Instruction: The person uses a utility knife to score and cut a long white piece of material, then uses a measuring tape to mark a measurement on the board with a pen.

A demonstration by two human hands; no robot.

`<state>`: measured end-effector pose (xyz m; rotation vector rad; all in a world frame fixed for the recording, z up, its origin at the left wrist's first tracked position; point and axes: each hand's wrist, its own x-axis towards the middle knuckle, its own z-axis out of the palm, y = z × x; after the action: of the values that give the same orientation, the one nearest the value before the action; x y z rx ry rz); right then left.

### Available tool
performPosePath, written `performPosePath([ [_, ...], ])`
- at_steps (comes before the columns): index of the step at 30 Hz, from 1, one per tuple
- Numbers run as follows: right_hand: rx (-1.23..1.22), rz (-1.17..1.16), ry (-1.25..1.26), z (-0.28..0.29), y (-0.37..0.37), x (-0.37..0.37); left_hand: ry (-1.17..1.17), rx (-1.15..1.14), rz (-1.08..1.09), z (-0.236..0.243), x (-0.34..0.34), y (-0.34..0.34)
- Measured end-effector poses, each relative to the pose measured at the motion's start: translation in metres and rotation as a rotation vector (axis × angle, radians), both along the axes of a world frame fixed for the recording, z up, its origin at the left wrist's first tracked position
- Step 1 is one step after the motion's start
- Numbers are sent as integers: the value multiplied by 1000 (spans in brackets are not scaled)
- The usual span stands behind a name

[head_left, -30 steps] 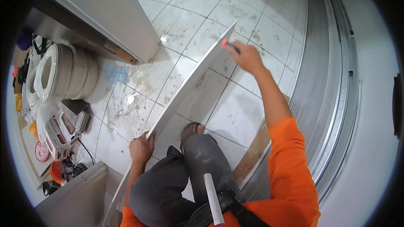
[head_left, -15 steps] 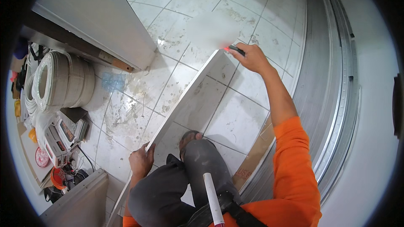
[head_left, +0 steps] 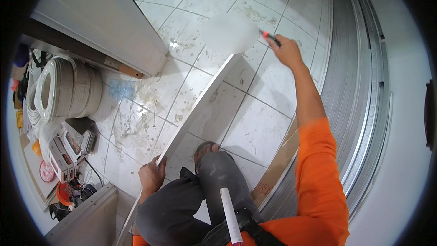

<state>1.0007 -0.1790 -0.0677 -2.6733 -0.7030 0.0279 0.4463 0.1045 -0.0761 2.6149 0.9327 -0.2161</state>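
Head view: the left hand (head_left: 152,176) is closed on the upper edge of a long white panel (head_left: 199,105), thumb and fingers gripping it beside the bent knees. The right hand (head_left: 288,51) is wrapped round a slim black-and-red hand tool (head_left: 272,38), probably a cutter, held out just beyond the panel's far end. A blurred patch lies there, so whether the tool touches anything cannot be told.

For good control, I would keep the left grip firm and the panel braced near the leg so that it cannot tip or flex, work the tool in short, light strokes with a steady wrist, and keep the legs and left fingers out of its line.

The panel slants from lower left to upper middle over the tiled floor (head_left: 255,123). It shows mostly as a narrow, pale, smooth-looking edge, seemingly straight apart from the lens's bend.
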Motion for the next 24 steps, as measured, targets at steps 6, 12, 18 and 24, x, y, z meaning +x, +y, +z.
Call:
performPosePath([
  [6, 103, 234, 44, 1, 21, -28, 21, 17, -13, 0, -4, 4],
  [12, 5, -242, -45, -5, -3, 12, 29, 36, -7, 1, -8, 0],
  [18, 873, -466, 577, -75, -29, -108, 100, -8, 19, -8, -15, 4],
  [24, 399, -380, 840, -203, -95, -303, 229, -80, 45, 22, -39, 14],
])
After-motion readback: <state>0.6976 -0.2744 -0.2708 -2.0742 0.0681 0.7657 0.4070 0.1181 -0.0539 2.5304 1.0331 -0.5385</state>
